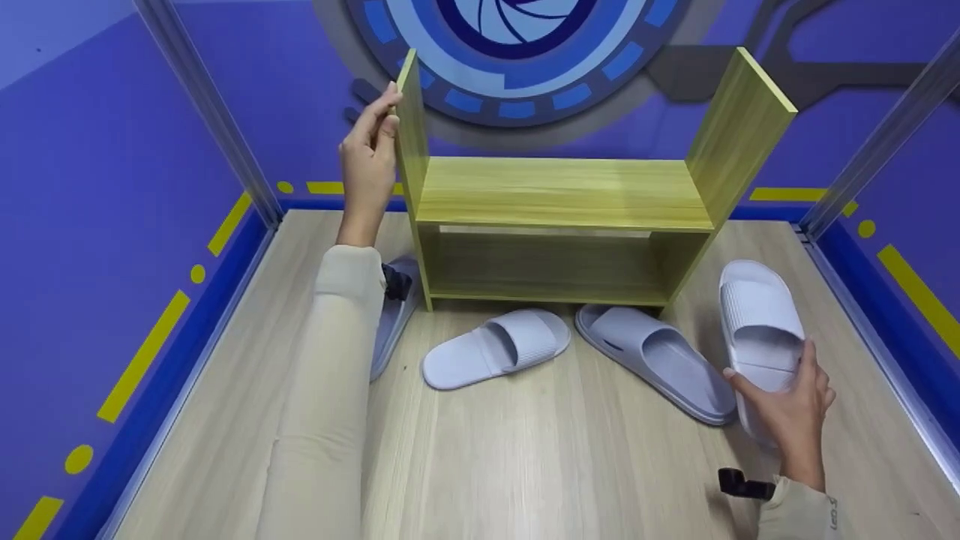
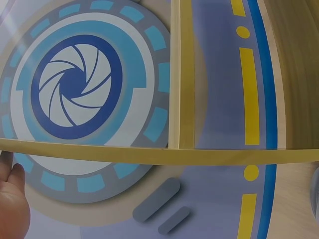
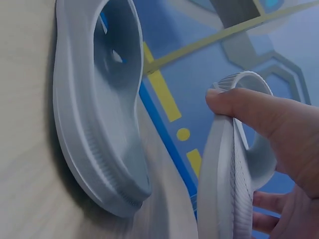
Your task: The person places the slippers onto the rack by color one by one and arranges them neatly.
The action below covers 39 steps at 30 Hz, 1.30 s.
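My left hand [image 1: 369, 161] touches the upper outer edge of the left side panel [image 1: 411, 135] of a yellow-green wooden shelf rack [image 1: 562, 214]. In the left wrist view, the fingertips [image 2: 16, 174] lie against that board's edge; no finger shows on its other side. My right hand [image 1: 799, 409] grips a light grey slipper [image 1: 761, 300] by its heel part, raised and tilted, toe toward the back. From the right wrist view, the thumb [image 3: 234, 102] presses the slipper's rim. A darker grey slipper [image 1: 675, 367] lies just left of it, its toe by the rack's right foot.
Another light grey slipper [image 1: 480, 356] lies on the wooden floor [image 1: 487, 457] before the rack. My left sleeve partly hides a grey slipper [image 1: 397, 330] beside the rack's left foot. Blue-purple walls [image 1: 112, 225] with metal corner posts enclose the sides and back.
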Motion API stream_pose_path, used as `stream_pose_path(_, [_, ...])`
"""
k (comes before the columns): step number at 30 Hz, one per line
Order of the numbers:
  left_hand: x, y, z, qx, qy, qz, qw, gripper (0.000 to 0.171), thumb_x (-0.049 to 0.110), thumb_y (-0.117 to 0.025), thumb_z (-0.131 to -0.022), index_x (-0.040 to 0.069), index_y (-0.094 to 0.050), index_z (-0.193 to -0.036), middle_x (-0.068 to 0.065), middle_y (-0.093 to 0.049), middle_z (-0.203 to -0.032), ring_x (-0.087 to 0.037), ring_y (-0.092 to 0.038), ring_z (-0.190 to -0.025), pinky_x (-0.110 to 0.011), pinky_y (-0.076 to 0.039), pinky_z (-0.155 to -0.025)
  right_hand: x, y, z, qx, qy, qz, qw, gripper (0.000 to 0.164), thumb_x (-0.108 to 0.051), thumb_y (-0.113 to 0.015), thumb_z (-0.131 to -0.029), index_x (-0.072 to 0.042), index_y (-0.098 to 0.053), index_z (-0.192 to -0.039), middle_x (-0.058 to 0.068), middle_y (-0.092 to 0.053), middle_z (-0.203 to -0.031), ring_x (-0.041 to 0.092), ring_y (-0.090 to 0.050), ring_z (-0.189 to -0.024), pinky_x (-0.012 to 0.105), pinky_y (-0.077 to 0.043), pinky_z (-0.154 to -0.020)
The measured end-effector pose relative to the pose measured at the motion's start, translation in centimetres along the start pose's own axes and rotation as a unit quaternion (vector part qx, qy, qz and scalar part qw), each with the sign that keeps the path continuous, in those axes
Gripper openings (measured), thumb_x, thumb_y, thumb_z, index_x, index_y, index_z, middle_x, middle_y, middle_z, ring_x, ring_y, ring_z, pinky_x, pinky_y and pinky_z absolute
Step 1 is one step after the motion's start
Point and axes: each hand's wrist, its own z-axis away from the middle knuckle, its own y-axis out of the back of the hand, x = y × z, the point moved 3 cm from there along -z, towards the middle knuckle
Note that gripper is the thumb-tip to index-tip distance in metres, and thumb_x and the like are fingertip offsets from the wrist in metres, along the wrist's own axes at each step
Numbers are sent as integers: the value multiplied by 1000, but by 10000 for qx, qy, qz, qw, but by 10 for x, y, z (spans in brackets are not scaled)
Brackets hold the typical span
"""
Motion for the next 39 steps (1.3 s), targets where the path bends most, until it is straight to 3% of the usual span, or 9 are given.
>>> stream_pose_path(9, [4, 0, 2, -8, 43, 42, 10000, 34, 10, -47, -99, 1, -58, -129, -9, -49, -145, -10, -47, -133, -23, -40, -106, -12, 3, 19, -203, 43, -67, 9998, 122, -35, -83, -71, -24, 5, -156, 23, -5, -160, 45, -6, -142, 68, -20, -106])
stream_pose_path(17, [5, 0, 2, -40, 57, 55, 10000, 34, 11, -47, -99, 1, -57, -130, -8, -49, -145, -9, -47, -133, -22, -40, -106, -22, 5, 33, -131, 372, -220, 9990, 123, -28, -86, -67, -26, -1, -156, 23, -23, -154, 45, -18, -137, 63, -23, -104])
stream_pose_path(30, [-12, 4, -4, 45, -22, 82, 10000, 34, 13, -47, -99, 2, -58, -129, -7, -49, -145, -9, -46, -134, -22, -38, -108, -44, 1, 52, -431, 623, -462, 9961, 124, -23, -87, -67, -25, -2, -156, 24, -25, -152, 44, -24, -136, 59, -29, -103])
stream_pose_path(39, [-2, 4, 0, 12, 32, 112, 9999, 34, 10, -47, -99, 0, -58, -129, -8, -49, -145, -10, -46, -134, -22, -38, -108, -69, 1, 61, -421, 1085, -545, 9917, 122, -21, -88, -66, -22, -6, -157, 23, -26, -153, 46, -28, -131, 63, -30, -98])
